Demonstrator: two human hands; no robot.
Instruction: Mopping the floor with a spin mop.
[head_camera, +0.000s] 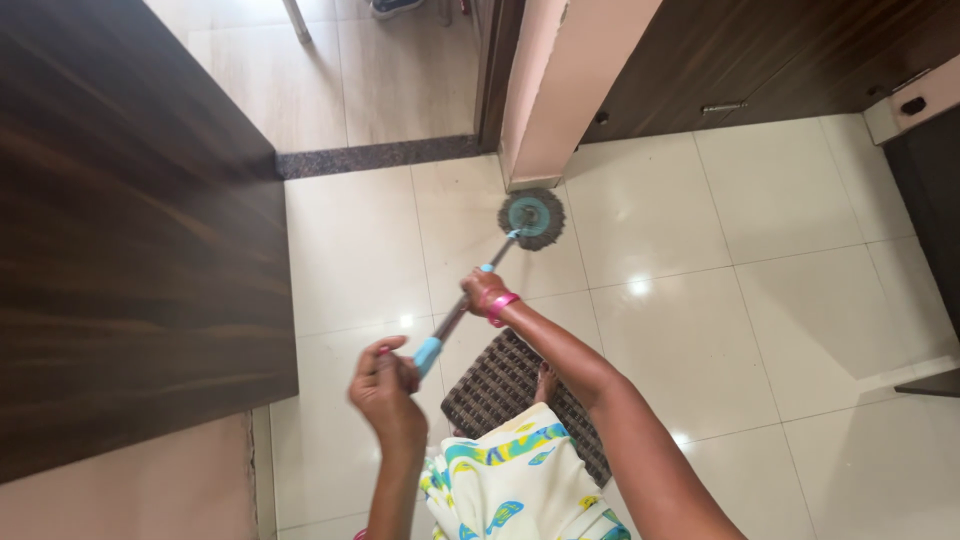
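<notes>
Both my hands grip a mop handle (455, 318), a grey pole with light blue fittings. My left hand (385, 380) is closed around its near blue end. My right hand (484, 291), with a pink bangle at the wrist, holds the pole further down. The round grey and teal mop head (532, 217) rests on the white tiled floor (700, 300), close to the base of a pink wall corner (560, 90). My foot stands on a dark woven mat (500, 390), and patterned cloth of my garment shows below.
A dark wooden door panel (130, 230) fills the left side. Dark wooden cabinets (760, 60) run along the back right. A dark stone threshold (380, 156) leads to another tiled room. Dark furniture (930, 200) lines the right edge.
</notes>
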